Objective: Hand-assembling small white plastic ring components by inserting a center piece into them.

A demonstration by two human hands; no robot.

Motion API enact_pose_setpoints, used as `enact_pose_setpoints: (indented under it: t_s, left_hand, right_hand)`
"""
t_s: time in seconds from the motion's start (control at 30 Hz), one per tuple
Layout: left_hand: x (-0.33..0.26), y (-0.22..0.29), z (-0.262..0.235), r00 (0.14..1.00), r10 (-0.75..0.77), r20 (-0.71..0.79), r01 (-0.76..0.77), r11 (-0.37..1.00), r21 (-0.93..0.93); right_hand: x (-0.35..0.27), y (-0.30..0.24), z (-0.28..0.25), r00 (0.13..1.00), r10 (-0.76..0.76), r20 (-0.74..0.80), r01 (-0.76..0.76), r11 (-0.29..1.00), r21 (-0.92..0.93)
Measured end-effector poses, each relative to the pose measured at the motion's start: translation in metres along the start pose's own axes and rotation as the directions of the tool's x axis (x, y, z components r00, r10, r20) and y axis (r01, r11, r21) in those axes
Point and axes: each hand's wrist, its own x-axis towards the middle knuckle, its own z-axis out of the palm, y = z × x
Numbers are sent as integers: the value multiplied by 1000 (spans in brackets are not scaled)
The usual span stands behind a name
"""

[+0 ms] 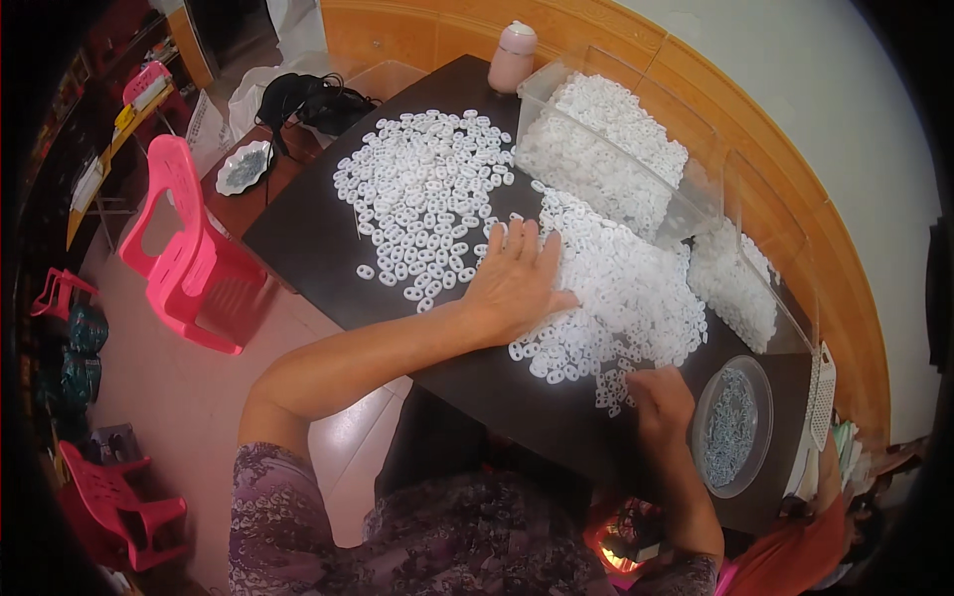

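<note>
While the left hand (515,280) lies flat, fingers spread, on white plastic rings (636,288), the right hand (658,397), at five o'clock, curls closed on some, apparently sorting; picking singles likely follows.

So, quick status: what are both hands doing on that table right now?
Left hand flat, open on white rings. Right hand curled at the pile's near edge, grip unclear. Bowl beside right hand; clear bins behind. Nothing in the way.
</note>
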Motion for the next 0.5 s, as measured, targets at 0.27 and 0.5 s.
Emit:
enact_pose_setpoints:
  t_s: [0.27, 0.5]
  left_hand:
    - [14, -18, 16, 995, 10, -101, -2, 997, 79]
    - [21, 11, 31, 998, -8, -66, 9, 1000, 5]
  right_hand:
    - [0, -9, 5, 998, -66, -2, 66, 998, 16]
    - [-1, -19, 4, 1000, -15, -5, 15, 999, 41]
